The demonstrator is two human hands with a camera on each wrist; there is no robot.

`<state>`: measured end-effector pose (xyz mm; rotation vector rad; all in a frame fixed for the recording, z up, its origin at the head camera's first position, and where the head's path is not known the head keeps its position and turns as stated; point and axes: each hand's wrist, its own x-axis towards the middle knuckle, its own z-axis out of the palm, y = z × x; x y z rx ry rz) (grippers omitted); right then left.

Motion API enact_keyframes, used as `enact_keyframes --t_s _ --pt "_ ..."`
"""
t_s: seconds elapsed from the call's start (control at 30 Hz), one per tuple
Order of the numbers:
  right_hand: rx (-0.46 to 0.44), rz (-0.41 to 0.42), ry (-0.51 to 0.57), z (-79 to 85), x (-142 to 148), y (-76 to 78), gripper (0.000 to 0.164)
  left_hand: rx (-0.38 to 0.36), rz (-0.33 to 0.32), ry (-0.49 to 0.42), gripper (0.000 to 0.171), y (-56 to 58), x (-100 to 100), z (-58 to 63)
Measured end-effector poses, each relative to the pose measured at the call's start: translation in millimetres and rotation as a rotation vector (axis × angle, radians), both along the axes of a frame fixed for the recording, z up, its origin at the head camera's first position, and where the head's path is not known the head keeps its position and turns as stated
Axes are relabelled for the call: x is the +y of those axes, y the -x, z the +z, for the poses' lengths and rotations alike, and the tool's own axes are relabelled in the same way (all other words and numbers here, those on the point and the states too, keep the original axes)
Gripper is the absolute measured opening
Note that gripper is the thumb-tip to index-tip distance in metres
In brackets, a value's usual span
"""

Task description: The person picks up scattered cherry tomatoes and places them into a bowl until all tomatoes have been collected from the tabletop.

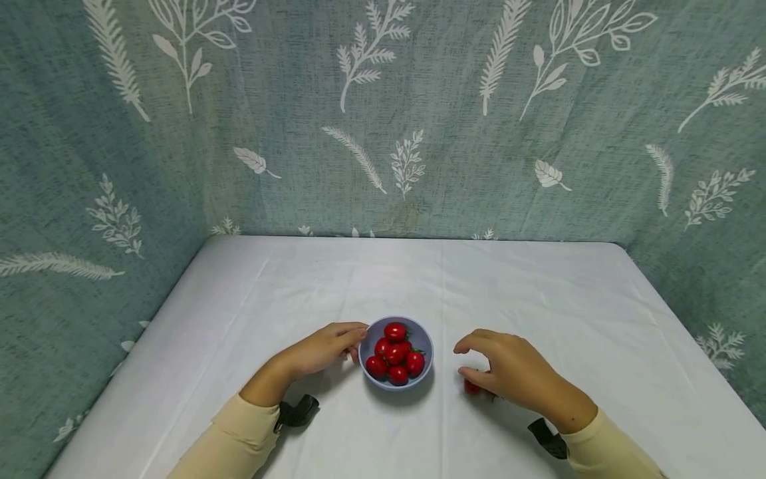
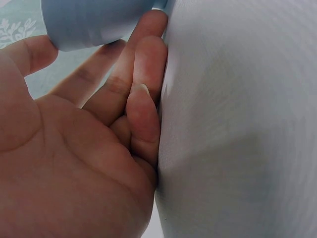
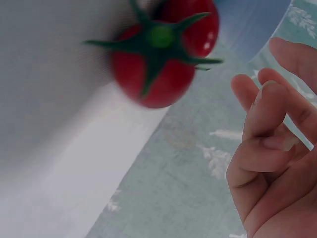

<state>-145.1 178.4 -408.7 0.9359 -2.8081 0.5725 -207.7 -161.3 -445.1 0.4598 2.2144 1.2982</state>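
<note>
A small blue-grey bowl (image 1: 396, 384) with several red cherry tomatoes (image 1: 395, 354) in it stands on the table. At its left side, my left hand (image 1: 323, 349) touches the rim with its fingertips. In the left wrist view the thumb (image 2: 42, 53) meets the bowl's edge (image 2: 89, 25), while the lower fingers lie along the tablecloth. My right hand (image 1: 514, 369) hovers right of the bowl, thumb and forefinger apart, holding nothing. Under it lie two cherry tomatoes (image 3: 153, 74), one with a green star-shaped stalk; the head view shows them partly hidden by the thumb.
A white cloth covers the table (image 1: 299, 279). Green fabric (image 1: 371, 166) with white leaf prints hangs behind it and on both sides. Dark wrist straps (image 1: 298, 412) sit at both cuffs.
</note>
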Motion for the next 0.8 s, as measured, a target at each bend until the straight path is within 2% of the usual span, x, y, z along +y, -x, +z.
enact_keyframes --t_s 0.33,0.53,0.8 --pt "-0.058 -0.082 -0.062 -7.4 22 -9.1 0.024 0.006 -0.002 -0.003 0.05 0.6 1 0.1" --pt "-0.074 -0.094 -0.077 -10.2 32 -14.4 0.026 0.014 0.0 -0.002 0.049 1.2 0 -1.3" --pt "-0.142 -0.141 -0.11 -12.8 39 -16.7 0.025 0.016 -0.002 -0.007 0.05 1.2 1 -1.5"
